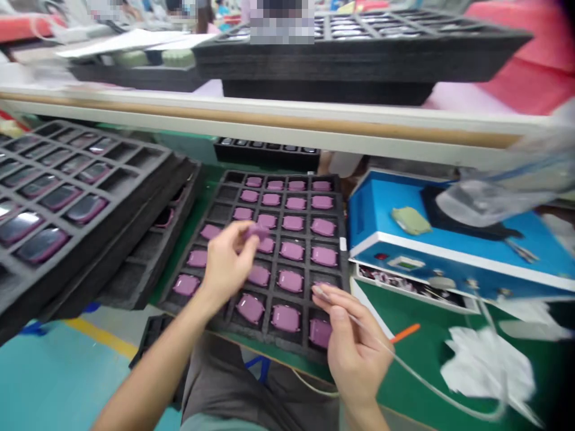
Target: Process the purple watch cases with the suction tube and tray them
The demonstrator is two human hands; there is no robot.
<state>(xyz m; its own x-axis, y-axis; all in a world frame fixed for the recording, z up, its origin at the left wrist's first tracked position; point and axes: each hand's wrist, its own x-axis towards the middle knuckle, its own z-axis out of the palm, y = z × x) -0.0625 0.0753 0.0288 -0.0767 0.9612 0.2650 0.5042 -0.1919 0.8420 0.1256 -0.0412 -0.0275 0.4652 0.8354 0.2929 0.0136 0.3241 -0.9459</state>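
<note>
Case (257, 232), purple, pinched in left hand (227, 258) over foam tray (220, 212) of similar pieces (286, 318), right hand (357, 338) gripping thin tube (487, 414) by tray's near right corner; best hold case by its edges, tube end steady, slack off the other pieces.

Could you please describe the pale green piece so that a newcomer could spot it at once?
Start at the blue box, right of the tray of purple pieces. On its top, toward the left, lies a small rounded piece. Its pale green colour sets it apart from the black item beside it.
</note>
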